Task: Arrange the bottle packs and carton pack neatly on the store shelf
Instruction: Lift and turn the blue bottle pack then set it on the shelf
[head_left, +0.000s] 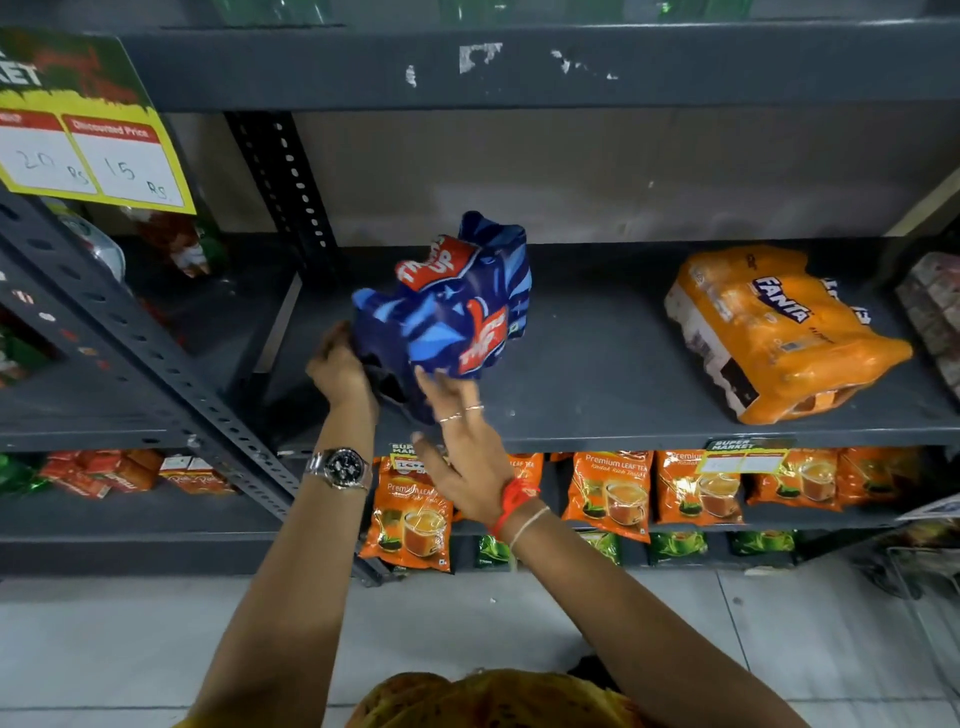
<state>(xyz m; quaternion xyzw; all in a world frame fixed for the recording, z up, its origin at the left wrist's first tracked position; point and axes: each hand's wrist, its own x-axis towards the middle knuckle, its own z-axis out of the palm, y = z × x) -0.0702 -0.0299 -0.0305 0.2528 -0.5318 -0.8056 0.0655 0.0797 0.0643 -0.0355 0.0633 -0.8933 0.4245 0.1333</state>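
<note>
Head view: the blue bottle pack (447, 312) sits tilted at the left of the grey store shelf (597, 374), gripped at its near-left corner by the left hand (340, 371), while the right hand (460, 452), fingers spread and empty, touches its near edge. The orange bottle pack (779, 332) lies skewed, well apart at the right. Judged from this, arranging is at an early stage: neither pack is squared, and no carton pack can be identified.
</note>
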